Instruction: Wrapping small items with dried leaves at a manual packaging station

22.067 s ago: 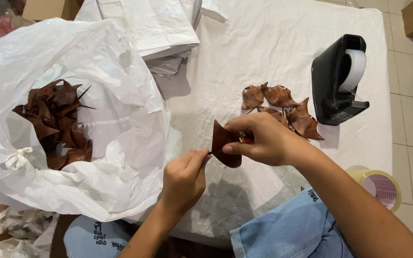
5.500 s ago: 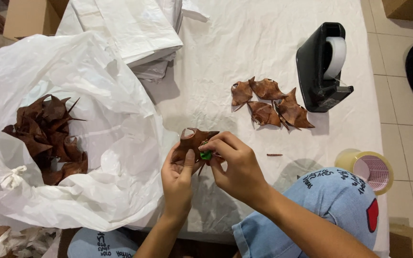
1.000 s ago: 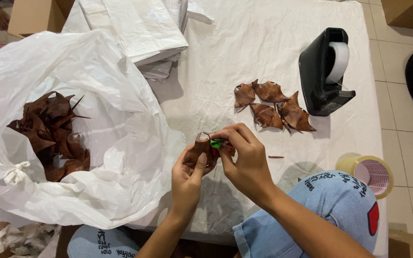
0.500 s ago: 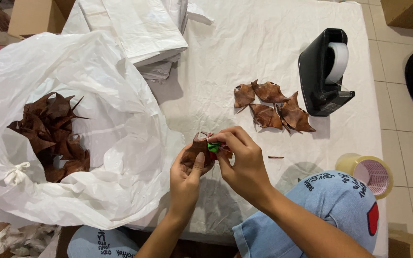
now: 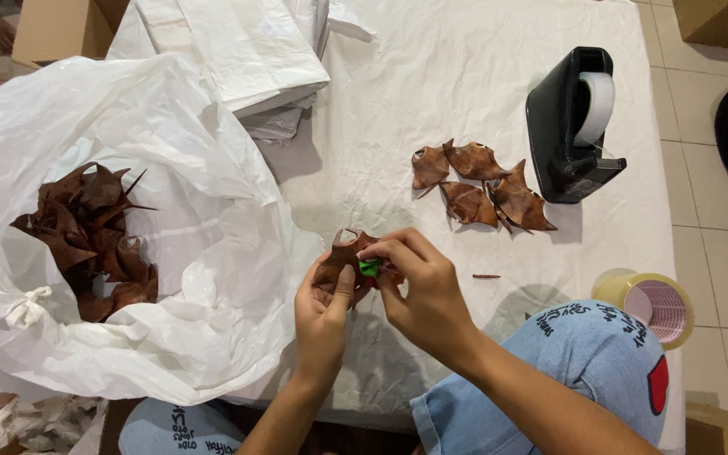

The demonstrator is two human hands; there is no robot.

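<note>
A: What is in the fingers?

B: A brown leaf shape (image 5: 349, 257), folded and pointy. It sits over the white cloth (image 5: 431, 93). The left hand (image 5: 323, 313) pinches it from below, thumb pressed up on it. The right hand (image 5: 427, 291) pinches it from the other side. Both hands are closed tight on it.

A: What is the green bit?

B: A small green piece (image 5: 370, 268), right between the fingertips, touching the leaf shape.

A: What is close by?

B: Just past the right fingers lies a thin brown stick (image 5: 486, 275). Farther up from the fingers are four more brown leaf shapes (image 5: 478, 190) in a little bunch. Beside those stands a black tape holder (image 5: 573, 126).

A: And on the left side?

B: A big white plastic bag (image 5: 187, 219), open, with a pile of brown pointy shapes (image 5: 86, 236) inside. It nearly touches the left fingers. A roll of tape (image 5: 652, 305) lies well away on the right.
</note>
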